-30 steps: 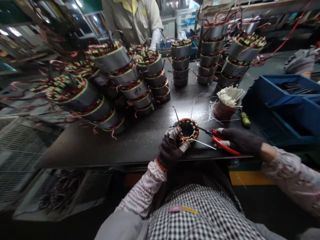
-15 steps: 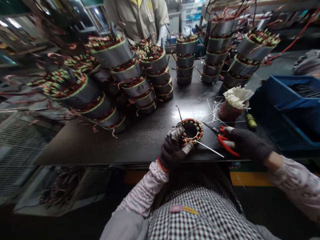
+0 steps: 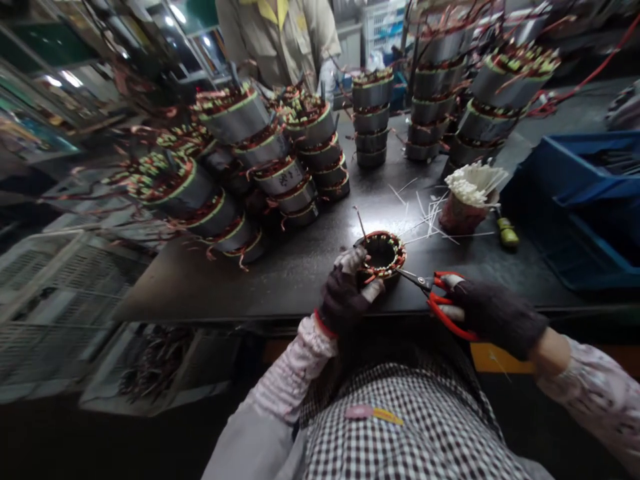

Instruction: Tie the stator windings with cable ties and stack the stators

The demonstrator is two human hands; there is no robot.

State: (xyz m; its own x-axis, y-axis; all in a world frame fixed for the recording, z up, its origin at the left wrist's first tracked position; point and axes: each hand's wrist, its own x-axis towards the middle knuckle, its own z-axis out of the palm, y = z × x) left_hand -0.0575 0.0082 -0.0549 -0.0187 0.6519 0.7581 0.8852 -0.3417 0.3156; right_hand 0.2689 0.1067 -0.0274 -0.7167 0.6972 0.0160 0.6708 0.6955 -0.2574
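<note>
A small ring-shaped motor stator (image 3: pixel 389 271) with reddish windings lies near the table's front edge. My left hand (image 3: pixel 346 293), in a dark fingerless glove with wrapped fingertips, grips its left and near side. One wire (image 3: pixel 360 223) stands up from the ring's left side. Red-handled scissors (image 3: pixel 425 285) are held in my right hand (image 3: pixel 493 308), gloved the same way. Their blade tips meet the stator's right near rim; whether the blades are fully closed cannot be made out.
Stacked wound stators (image 3: pixel 285 177) line the table's back and left. A cup of white sticks (image 3: pixel 467 210) stands on the right, with loose white sticks (image 3: pixel 425 217) beside it. A yellow-green handle (image 3: pixel 508 233) and blue bins (image 3: pixel 560 220) lie farther right. A person (image 3: pixel 285 40) stands opposite.
My right hand has brought the scissors left and down to the stator's rim. The white stick that jutted from the near rim no longer shows there. My left hand keeps its hold.
</note>
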